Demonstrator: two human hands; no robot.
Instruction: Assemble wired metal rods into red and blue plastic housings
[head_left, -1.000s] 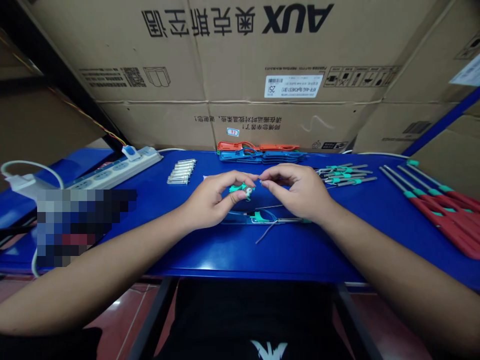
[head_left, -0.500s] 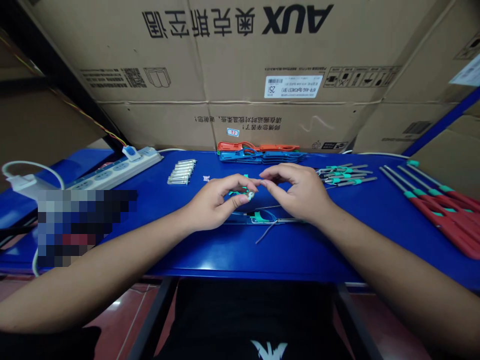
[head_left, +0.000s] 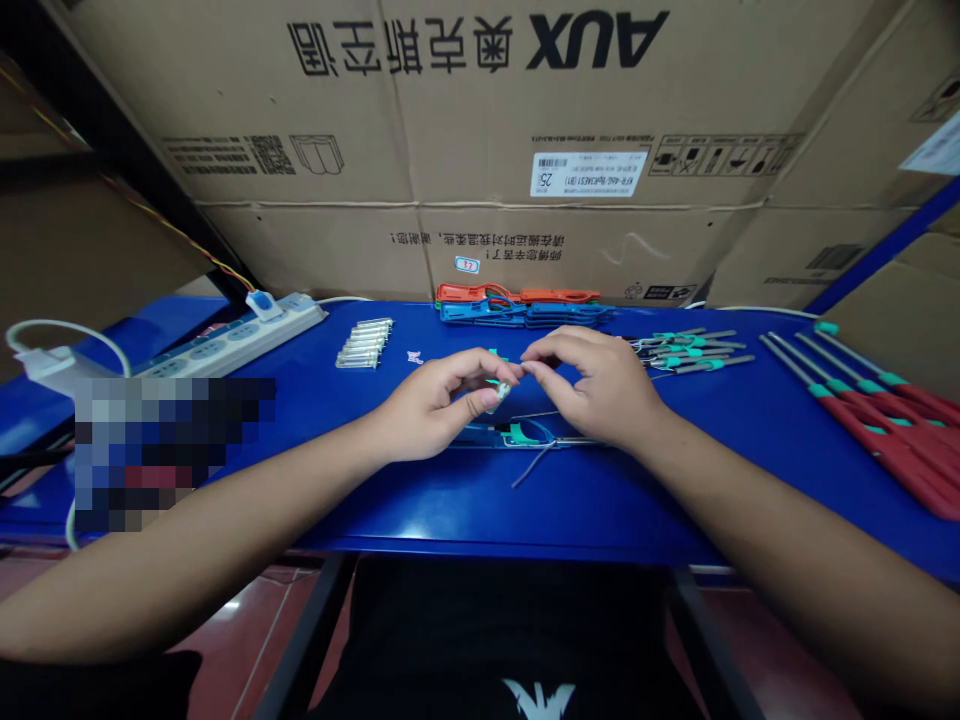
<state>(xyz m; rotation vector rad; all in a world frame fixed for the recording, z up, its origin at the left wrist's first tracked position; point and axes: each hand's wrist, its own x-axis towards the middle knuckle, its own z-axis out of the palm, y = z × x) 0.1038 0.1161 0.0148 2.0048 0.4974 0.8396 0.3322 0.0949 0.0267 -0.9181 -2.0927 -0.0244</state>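
My left hand [head_left: 435, 405] pinches a small teal and white plastic part [head_left: 500, 391] between thumb and fingers, and the fingers hide most of it. My right hand [head_left: 592, 385] is curled just to its right, with fingertips almost meeting the left fingers. Whether those fingertips hold anything thin is too hard to see. Under both hands, a blue and teal hand tool [head_left: 521, 435] with a metal shaft lies flat on the blue table [head_left: 600, 510], and a thin grey wire [head_left: 531, 465] trails from it.
Orange and blue plastic tools [head_left: 517, 305] are stacked at the back. Small metal tubes [head_left: 364, 345] lie to their left, slim teal-handled tools [head_left: 690, 350] to their right, and red-handled tools [head_left: 877, 420] at the far right. A power strip [head_left: 240, 335] sits back left.
The teal part has turned in my left hand, and less of it shows now. Both hands have shifted only slightly, and the tools on the table have not moved.
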